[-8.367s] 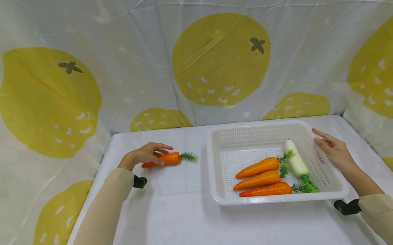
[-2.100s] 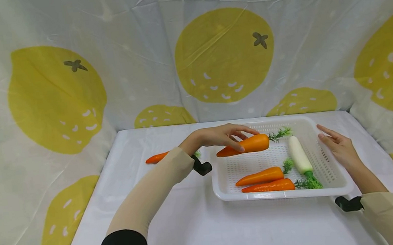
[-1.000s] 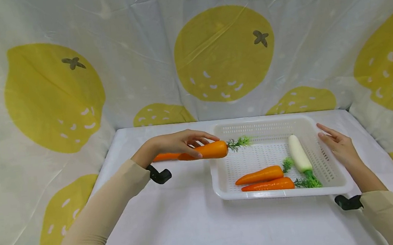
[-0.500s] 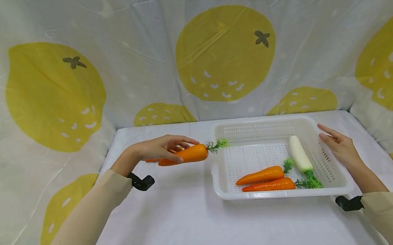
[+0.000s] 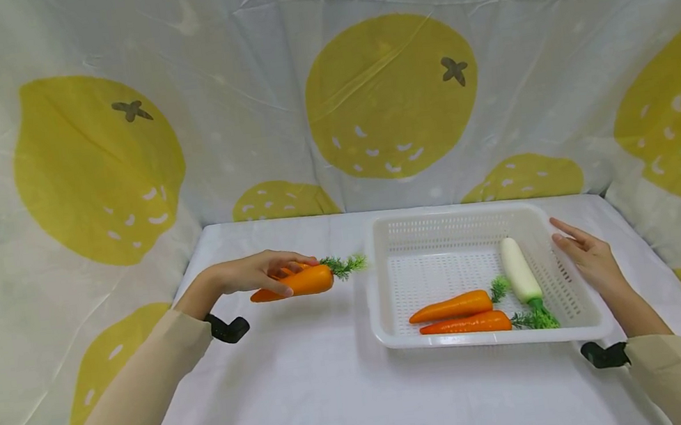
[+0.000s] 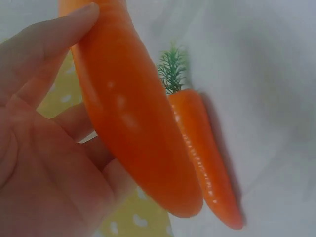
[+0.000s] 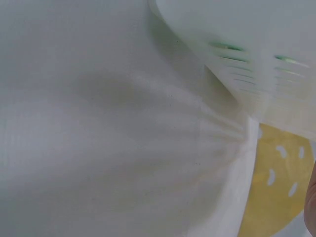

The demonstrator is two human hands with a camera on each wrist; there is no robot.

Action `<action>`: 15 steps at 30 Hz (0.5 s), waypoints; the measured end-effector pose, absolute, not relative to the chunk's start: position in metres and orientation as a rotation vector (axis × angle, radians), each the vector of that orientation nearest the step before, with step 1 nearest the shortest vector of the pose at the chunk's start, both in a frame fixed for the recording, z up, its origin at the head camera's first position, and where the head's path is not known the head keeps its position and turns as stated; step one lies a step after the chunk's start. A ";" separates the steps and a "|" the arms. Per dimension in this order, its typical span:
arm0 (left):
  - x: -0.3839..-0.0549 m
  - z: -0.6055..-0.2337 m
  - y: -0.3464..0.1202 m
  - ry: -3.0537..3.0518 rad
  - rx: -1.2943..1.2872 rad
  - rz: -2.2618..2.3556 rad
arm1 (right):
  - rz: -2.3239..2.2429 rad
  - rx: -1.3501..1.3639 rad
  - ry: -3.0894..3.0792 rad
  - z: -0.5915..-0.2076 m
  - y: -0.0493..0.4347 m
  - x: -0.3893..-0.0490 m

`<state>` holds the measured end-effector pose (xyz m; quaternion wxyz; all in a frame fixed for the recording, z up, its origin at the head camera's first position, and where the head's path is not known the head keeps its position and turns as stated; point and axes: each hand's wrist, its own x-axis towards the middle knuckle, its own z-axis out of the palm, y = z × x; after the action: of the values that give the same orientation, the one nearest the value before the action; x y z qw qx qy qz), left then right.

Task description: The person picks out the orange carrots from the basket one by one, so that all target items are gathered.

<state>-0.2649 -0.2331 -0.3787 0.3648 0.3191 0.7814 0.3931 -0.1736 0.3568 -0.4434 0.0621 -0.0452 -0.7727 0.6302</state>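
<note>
My left hand (image 5: 253, 273) holds an orange carrot (image 5: 307, 281) between thumb and fingers, left of the basket. In the left wrist view the thumb lies on the thick part of this carrot (image 6: 128, 113), and its tip points down. Beside it a second carrot (image 6: 205, 153) with green leaves lies on the white cloth; the held carrot and hand mostly hide it in the head view. My right hand (image 5: 592, 261) touches the right rim of a white plastic basket (image 5: 487, 339), fingers fairly straight. Only part of a finger (image 7: 311, 202) shows in the right wrist view.
Inside the basket, two carrots (image 5: 452, 306) lie side by side near the front wall, with a white radish (image 5: 519, 269) to their right, its green top toward the front. Behind the table (image 5: 350, 408) hangs a lemon-print cloth (image 5: 242, 125).
Earlier the left hand was at a carrot on the table, with three carrots in the basket. It then lifted one out and carried it left, lowering it beside the table carrot. The right hand stayed.
</note>
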 end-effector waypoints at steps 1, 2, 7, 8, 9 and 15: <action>-0.265 -0.381 -0.236 2.009 0.799 1.016 | 1.899 -0.140 -2.341 -0.446 0.358 -0.174; -0.265 -0.384 -0.238 2.005 0.777 1.022 | 1.894 -0.144 -2.345 -0.448 0.360 -0.175; -0.268 -0.398 -0.250 1.994 0.713 1.032 | 1.865 -0.139 -2.368 -0.460 0.368 -0.180; -0.268 -0.400 -0.251 1.998 0.711 1.030 | 1.862 -0.135 -2.367 -0.461 0.369 -0.181; -0.269 -0.403 -0.253 2.001 0.713 1.027 | 1.860 -0.132 -2.365 -0.462 0.370 -0.182; -0.271 -0.414 -0.259 2.047 0.688 0.989 | 1.851 -0.127 -2.359 -0.464 0.370 -0.183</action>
<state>-0.2711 -0.2592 -0.4145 0.3741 0.2687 0.7993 0.3861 -0.1834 0.3704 -0.4639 0.0705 -0.0423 -0.7841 0.6152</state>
